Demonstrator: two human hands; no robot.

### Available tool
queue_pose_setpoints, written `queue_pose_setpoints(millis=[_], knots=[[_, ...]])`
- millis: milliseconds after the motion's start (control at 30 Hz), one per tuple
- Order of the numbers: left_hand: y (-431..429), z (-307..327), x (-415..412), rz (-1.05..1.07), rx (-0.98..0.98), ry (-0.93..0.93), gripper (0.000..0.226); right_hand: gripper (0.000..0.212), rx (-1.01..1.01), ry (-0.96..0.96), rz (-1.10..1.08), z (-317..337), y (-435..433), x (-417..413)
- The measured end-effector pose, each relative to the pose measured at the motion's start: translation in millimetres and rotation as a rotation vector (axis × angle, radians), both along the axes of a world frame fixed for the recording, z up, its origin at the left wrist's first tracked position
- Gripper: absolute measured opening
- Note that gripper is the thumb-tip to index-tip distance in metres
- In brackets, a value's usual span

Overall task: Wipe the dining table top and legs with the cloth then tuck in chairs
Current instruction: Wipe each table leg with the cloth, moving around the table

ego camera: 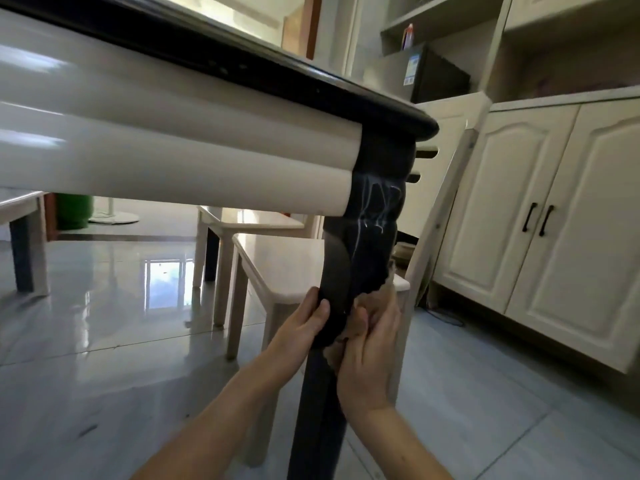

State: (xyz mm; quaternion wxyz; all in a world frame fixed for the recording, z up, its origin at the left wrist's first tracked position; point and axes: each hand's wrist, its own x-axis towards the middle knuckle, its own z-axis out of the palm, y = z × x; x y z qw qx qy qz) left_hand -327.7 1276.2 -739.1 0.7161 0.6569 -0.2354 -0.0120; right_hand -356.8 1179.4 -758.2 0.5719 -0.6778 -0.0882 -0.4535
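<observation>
I look from low down at the dining table point(173, 140), with its dark top edge and cream rounded apron. Its dark carved leg point(367, 244) runs down the middle of the view and carries pale streaks near the top. My left hand point(304, 323) grips the leg's left side with fingers wrapped around it. My right hand point(370, 348) presses a tan cloth point(384, 292) against the leg's right side. The cloth is mostly hidden behind the leg and my fingers.
A cream chair point(277, 271) stands just behind the leg, another chair point(242, 223) further back, and a third point(24, 237) at far left. Cream cabinets point(540, 220) with black handles line the right wall. The tiled floor point(104, 323) is glossy.
</observation>
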Motion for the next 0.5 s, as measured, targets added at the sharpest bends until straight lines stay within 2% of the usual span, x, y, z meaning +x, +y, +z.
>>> queue_pose_setpoints(millis=[67,133,167,267,333,400,500], knots=[[-0.6,-3.2,5.0,0.0,-0.039,0.02,0.02,0.063,-0.074,-0.098,-0.058,56.3,-2.9,-0.5],[0.3,-4.3,9.5,0.01,-0.06,0.041,0.058,0.068,-0.1,-0.138,-0.068,108.3,-3.4,2.6],[0.8,-5.8,11.7,0.014,-0.057,0.052,0.07,0.064,-0.088,-0.151,-0.041,127.2,-6.8,6.7],[-0.8,-11.3,18.7,0.053,-0.075,0.027,0.063,0.034,0.132,-0.121,0.144,155.0,-23.3,14.3],[-2.4,-13.2,16.9,0.042,-0.049,0.036,0.058,0.034,0.227,-0.06,0.159,153.5,-26.5,12.9],[-3.2,-12.3,17.2,0.063,-0.066,0.037,0.059,0.03,0.197,-0.056,0.154,144.8,-17.2,12.5],[-2.5,-13.6,20.4,0.078,-0.136,0.067,0.06,0.07,0.054,-0.031,0.087,140.3,0.2,10.8]])
